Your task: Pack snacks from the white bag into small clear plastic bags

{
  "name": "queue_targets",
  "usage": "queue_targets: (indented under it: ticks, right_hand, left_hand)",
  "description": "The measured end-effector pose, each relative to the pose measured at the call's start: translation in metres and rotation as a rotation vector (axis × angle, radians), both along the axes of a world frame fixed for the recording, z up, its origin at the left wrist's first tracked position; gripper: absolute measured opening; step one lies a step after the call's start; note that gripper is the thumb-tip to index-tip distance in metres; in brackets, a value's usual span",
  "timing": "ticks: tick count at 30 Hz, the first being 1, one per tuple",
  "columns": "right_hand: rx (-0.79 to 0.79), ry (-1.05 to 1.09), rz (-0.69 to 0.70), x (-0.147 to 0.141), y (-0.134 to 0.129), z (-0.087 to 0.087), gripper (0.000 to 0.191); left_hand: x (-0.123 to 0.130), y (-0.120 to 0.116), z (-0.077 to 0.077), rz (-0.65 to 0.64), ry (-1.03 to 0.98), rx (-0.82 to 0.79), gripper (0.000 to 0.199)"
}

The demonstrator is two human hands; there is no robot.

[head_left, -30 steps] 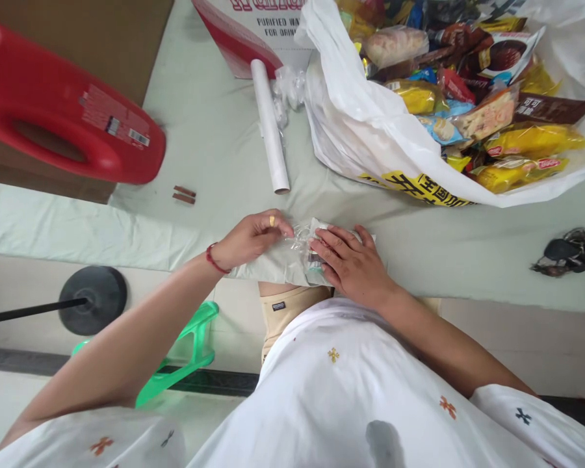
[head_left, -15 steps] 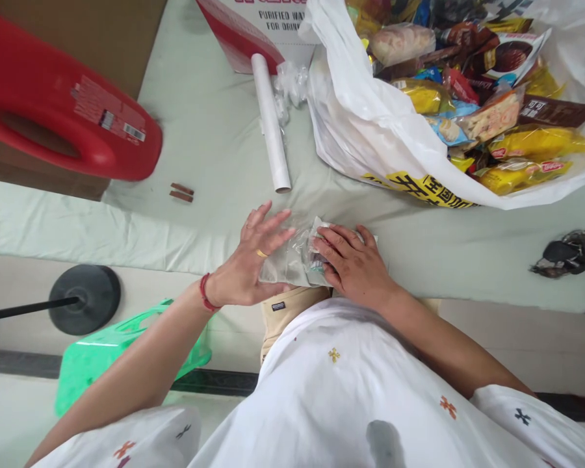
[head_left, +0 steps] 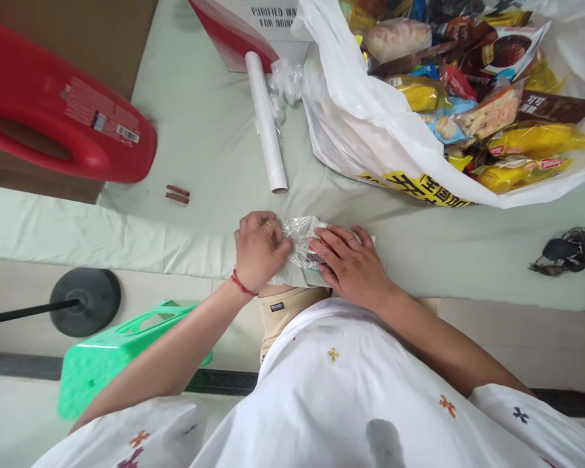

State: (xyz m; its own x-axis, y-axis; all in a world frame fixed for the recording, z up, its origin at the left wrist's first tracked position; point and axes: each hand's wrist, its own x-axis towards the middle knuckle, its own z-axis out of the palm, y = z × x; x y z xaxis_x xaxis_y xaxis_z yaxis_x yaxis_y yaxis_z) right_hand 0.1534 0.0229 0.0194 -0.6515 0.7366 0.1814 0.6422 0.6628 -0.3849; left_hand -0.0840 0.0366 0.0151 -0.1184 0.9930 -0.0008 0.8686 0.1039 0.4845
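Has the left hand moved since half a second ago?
Yes: judged against the white roll, the left hand has shifted rightward at the wrist, toward the right hand; its fingers, spread earlier, are curled now.

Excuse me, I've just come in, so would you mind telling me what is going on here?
A person's right hand lies over a small item at the table's near edge, mostly hiding it. Their left hand is curled at the clear plastic beside it; whether it grips the plastic is unclear. Beyond the hands lie a white roll and an open bag of packaged snacks.
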Motion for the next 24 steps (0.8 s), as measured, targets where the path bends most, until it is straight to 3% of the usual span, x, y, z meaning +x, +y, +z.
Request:
queue_targets:
  ticks: [1, 8, 12, 14, 19, 22, 24]
  right_hand:
    - [0.001, 0.002, 0.000, 0.000, 0.000, 0.000, 0.044]
    - [-0.015, 0.002, 0.007, 0.001, 0.000, 0.001, 0.046]
    - [-0.025, -0.001, 0.002, 0.001, 0.000, 0.001, 0.047]
    - [-0.032, -0.003, -0.001, 0.000, 0.000, 0.001, 0.047]
    - [-0.031, -0.001, 0.003, 0.000, 0.000, 0.001, 0.047]
    - [-0.028, -0.002, 0.002, 0.000, 0.000, 0.002, 0.047]
    - [-0.021, -0.004, 0.006, 0.001, 0.000, 0.002, 0.047]
  left_hand:
    - [0.001, 0.001, -0.001, 0.023, 0.006, -0.002, 0.010]
    - [0.002, -0.003, -0.007, 0.114, -0.304, 0.088, 0.039]
    - [0.009, -0.008, -0.005, 0.061, -0.184, 0.052, 0.079]
    - [0.012, -0.007, -0.004, 0.048, -0.114, 0.005, 0.089]
    - [0.006, -0.005, -0.004, 0.005, -0.204, -0.013, 0.069]
    - [0.002, -0.008, 0.002, -0.003, -0.298, 0.124, 0.069]
    - [0.002, -0.011, 0.008, -0.064, -0.259, 0.220, 0.074]
